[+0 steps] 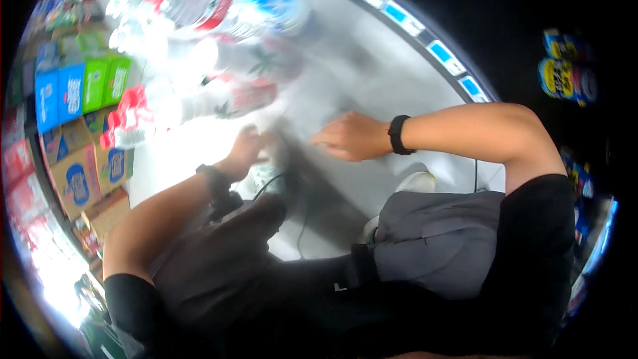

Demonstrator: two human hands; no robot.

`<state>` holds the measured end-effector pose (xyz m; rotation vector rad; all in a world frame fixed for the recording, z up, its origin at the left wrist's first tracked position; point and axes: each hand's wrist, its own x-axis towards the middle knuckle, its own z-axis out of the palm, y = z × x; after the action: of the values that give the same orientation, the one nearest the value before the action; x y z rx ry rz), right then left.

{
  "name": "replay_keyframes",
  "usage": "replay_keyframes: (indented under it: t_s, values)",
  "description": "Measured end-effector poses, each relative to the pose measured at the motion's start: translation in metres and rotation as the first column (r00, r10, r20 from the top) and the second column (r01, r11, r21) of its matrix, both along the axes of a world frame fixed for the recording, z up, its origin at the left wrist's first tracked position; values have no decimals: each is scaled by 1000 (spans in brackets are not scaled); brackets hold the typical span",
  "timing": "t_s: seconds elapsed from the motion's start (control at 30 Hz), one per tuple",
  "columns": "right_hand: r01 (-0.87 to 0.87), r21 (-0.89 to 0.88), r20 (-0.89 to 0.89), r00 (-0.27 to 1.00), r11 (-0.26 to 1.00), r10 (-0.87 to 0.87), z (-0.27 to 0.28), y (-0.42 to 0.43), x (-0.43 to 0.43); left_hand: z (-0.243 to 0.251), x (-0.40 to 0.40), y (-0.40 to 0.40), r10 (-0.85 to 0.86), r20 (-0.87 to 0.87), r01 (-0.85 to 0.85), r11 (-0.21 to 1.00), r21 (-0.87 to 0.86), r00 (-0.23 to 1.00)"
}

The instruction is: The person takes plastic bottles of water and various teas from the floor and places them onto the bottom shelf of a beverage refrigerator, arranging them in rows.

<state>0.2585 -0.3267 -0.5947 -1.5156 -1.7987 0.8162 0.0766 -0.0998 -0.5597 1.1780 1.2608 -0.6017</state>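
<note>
My left hand (242, 153) is at the centre left, its fingers bent over a glare-washed patch. Whether it holds anything is hidden by blur and glare. To its right is my right hand (349, 137), wearing a black wristband (398, 134); its fingers curl toward the left hand, and no object shows in them. Just above the left hand is a clear plastic bottle (244, 97) with a pink and green label. Another bottle with a green leaf print (264, 60) appears blurred beyond it. Farther up are a red-capped bottle (194, 0) and a white-capped bottle with a blue label (279, 7).
A dark shelf edge with blue and white price tags (396, 11) runs along the upper right. Blue cartons (60, 94), green cartons (107, 80) and cardboard boxes (82, 179) fill the left side. A thin cable (303, 232) lies on the pale floor between my legs.
</note>
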Motion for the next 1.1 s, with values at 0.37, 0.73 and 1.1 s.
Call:
replay_keyframes:
  t_s: [0.37,0.73,1.1]
  values:
    - [662,-340,-163,658,668,-735,-26,-30,51,9,103,-97,-798,195,797,595,103,570]
    - [790,-263,-197,518,554,-832,-8,-75,77,-4,113,-139,-846,380,891,441,108,373]
    - [986,72,-183,159,148,-970,57,-124,124,-45,149,-168,-793,595,820,254,513,-127]
